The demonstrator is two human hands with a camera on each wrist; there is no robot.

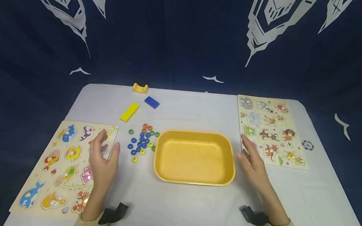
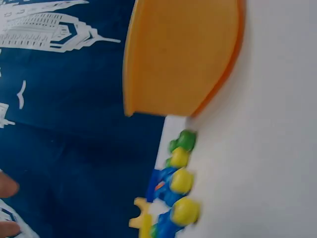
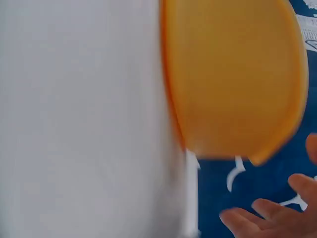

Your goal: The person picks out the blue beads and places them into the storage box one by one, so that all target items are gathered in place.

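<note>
Yellow tray (image 1: 194,158) (round-cornered) sits open-side-up on white table (image 1: 185,209).

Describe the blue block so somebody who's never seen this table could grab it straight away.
On the white table, find the yellow tray, then the loose beads to its left. Beyond those beads, the blue block lies near a yellow bar and a notched yellow block. It is flat, rectangular, and the only blue one of the three.

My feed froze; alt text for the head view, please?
The open left hand and right hand flank a yellow, rounded plastic tray on a white table; small coloured ring beads lie left of the tray. Flat beige animal puzzle boards lie at either side.
</note>
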